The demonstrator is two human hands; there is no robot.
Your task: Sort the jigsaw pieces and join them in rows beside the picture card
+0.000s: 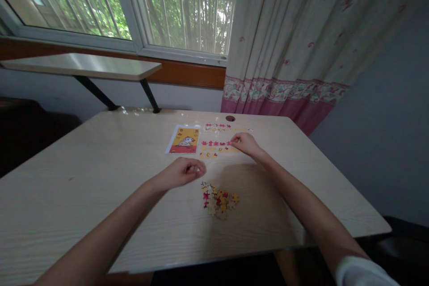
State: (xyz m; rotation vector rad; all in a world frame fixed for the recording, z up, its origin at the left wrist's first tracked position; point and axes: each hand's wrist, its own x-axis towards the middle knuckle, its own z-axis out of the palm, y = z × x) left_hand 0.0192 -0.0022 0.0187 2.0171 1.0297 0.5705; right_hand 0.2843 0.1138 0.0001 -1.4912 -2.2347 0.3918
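My right hand [246, 144] is pinched at the right end of a row of red jigsaw puzzle pieces [215, 143], its fingertips on a red piece there. My left hand [186, 173] hovers with curled fingers over the table, left of and above a loose heap of puzzle pieces [219, 201]. A small pale spot shows at its fingertips, too small to name. Below the red row lie yellow pieces [208, 155], and farther back run more rows of red and pale pieces [217, 125]. Left of the rows lies a picture sheet [184, 140] with a white animal on yellow and red.
The pale wooden table [117, 196] has a round cable hole [230, 118] near its back edge. A raised shelf [83, 66] on black legs stands at the back left. Beyond are a window [187, 9] and a floral curtain [284, 44].
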